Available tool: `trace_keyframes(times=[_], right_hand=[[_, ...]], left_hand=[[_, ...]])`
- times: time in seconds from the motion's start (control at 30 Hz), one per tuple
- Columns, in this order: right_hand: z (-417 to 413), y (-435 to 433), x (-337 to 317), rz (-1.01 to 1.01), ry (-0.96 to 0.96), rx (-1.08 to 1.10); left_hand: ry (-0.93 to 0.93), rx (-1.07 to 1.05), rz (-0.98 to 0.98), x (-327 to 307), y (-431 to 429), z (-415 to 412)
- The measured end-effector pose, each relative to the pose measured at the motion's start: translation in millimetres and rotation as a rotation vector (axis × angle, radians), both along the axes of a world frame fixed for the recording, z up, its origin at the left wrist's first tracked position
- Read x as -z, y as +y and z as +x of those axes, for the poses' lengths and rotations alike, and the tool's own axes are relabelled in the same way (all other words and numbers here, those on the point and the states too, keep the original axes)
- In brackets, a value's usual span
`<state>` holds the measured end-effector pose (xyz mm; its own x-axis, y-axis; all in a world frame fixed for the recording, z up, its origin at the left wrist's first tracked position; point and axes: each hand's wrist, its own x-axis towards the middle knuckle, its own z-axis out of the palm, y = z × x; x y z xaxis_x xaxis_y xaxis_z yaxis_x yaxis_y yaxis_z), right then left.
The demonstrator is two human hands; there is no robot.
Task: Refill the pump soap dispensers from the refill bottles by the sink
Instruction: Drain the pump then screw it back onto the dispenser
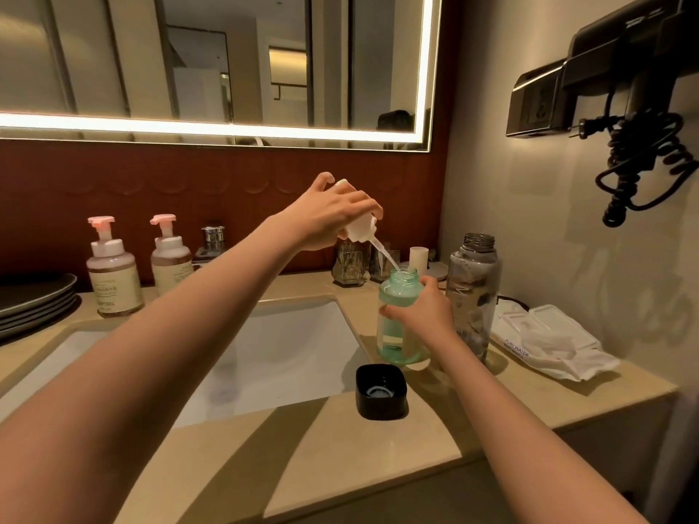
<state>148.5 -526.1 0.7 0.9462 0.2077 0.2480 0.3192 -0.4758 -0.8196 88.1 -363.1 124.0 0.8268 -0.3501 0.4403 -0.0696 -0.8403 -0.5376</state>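
Part-filled translucent green dispenser bottle (393, 334), uncapped, standing on the counter (340, 448) in the grip of the right hand (423, 312), the left hand (333, 217) above clasping its white pump head (361, 228), tube slanting to the mouth; open grey bottle (472, 289) just right of the right hand, black cap (380, 397) before it.

The sink (287, 334) sits in the worktop (359, 448), mid-frame. Two pump dispensers (113, 274) stand behind its left corner; right of it stands the open bottle (393, 334), with pump head (361, 230) above, cap (381, 397) before, tall bottle (472, 289) beside.
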Motion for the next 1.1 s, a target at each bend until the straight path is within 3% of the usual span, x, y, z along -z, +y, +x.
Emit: trace_keyframes(times=[0.23, 0.57, 0.83, 0.93, 1.0, 1.1], right_hand=[[2, -1, 1, 0.019, 0.008, -0.010], [3, -2, 0, 0.040, 0.028, -0.023], [4, 1, 2, 0.001, -0.002, -0.018], [2, -1, 2, 0.052, 0.034, -0.029], [1, -3, 2, 0.043, 0.025, -0.028], [1, -3, 2, 0.044, 0.013, -0.024]], left_hand=[[0.057, 0.046, 0.244, 13, -38, 25], [0.083, 0.145, 0.309, 33, -47, 38], [-0.132, 0.511, 0.343, 58, -33, 35], [-0.277, 0.514, 0.135, 72, -29, 38], [-0.349, 0.504, -0.271, 81, -32, 37], [-0.253, 0.314, -0.982, 85, -48, 37]])
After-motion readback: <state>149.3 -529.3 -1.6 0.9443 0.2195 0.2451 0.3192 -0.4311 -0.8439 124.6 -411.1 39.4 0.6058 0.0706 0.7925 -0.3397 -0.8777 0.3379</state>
